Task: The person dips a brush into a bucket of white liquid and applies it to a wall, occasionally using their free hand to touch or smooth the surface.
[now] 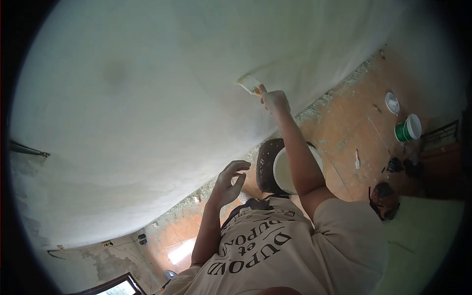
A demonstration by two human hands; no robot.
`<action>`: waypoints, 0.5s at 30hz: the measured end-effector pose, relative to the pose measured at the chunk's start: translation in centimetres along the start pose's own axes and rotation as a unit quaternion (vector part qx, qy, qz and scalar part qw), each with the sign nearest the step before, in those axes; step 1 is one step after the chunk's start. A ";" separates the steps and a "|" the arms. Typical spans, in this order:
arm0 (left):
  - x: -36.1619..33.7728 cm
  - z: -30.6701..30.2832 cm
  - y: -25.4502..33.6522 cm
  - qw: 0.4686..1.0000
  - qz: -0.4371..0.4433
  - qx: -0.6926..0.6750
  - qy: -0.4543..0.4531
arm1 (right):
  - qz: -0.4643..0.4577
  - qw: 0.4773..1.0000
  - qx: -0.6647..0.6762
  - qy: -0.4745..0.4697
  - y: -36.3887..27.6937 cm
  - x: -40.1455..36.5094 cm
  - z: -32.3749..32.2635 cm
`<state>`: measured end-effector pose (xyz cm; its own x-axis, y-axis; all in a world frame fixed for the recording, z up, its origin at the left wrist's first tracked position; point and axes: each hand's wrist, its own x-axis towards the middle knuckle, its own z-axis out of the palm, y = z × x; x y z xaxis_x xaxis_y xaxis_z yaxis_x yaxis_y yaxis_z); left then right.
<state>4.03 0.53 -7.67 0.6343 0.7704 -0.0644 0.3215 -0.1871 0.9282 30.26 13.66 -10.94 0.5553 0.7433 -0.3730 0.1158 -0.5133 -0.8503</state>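
Note:
My right hand (pixel 275 102) is closed around the handle of a wide flat paintbrush (pixel 250 84), whose pale bristles meet the whitish wall (pixel 162 108). Darker damp-looking streaks show on the wall around the brush. Below my right forearm, a white bucket (pixel 282 169) with pale contents stands on a dark, paint-spotted chair (pixel 266 164); the forearm hides part of the bucket. My left hand (pixel 230 184) is raised in front of the wall, fingers apart and slightly bent, holding nothing.
On the orange floor (pixel 344 132) to the right are a green-and-white bucket (pixel 404 131), a round white lid (pixel 392 103) and a white brush-like tool (pixel 357 159). Dark items (pixel 394 165) and an orange-brown bag-like object (pixel 384 200) lie nearer. Rubble lines the wall's foot.

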 end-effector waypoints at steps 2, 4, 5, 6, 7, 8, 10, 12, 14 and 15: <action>0.2 0.4 0.0 1.000 -0.005 -0.006 -0.012 | -0.024 1.000 0.005 -0.002 -0.2 -0.2 -0.5; 0.6 0.4 0.1 1.000 0.007 0.003 -0.022 | -0.050 0.999 0.014 -0.004 0.4 0.2 -0.4; 0.7 0.3 0.2 1.000 0.007 0.004 -0.023 | -0.051 0.997 0.043 -0.033 1.5 1.1 0.3; 0.7 0.4 0.3 1.000 -0.001 0.000 -0.025 | -0.053 0.994 0.072 -0.063 2.8 2.3 1.2; 0.7 0.4 0.3 1.000 -0.010 -0.004 -0.025 | -0.054 0.994 0.072 -0.064 4.4 3.8 2.6; 0.6 0.5 0.3 1.000 -0.011 -0.003 -0.024 | -0.047 0.989 0.095 -0.103 6.7 5.7 4.4; 0.5 0.5 0.2 1.000 -0.015 0.006 -0.017 | -0.040 0.982 0.118 -0.143 12.4 10.6 9.4; 0.2 0.4 0.0 1.000 -0.024 0.008 -0.010 | -0.098 0.990 0.074 -0.069 15.9 13.6 13.7; -0.1 0.2 0.1 0.999 -0.039 0.011 0.002 | -0.098 0.991 0.049 -0.080 17.3 13.5 14.3; -0.3 0.1 0.0 0.999 -0.041 0.014 0.004 | -0.097 0.991 0.020 -0.089 17.6 12.9 14.3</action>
<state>3.97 0.22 -7.67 0.6002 0.7881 -0.1364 0.3917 -0.1410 0.9092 27.70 20.28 -36.01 0.3719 0.8917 -0.2580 0.1716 -0.3392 -0.9249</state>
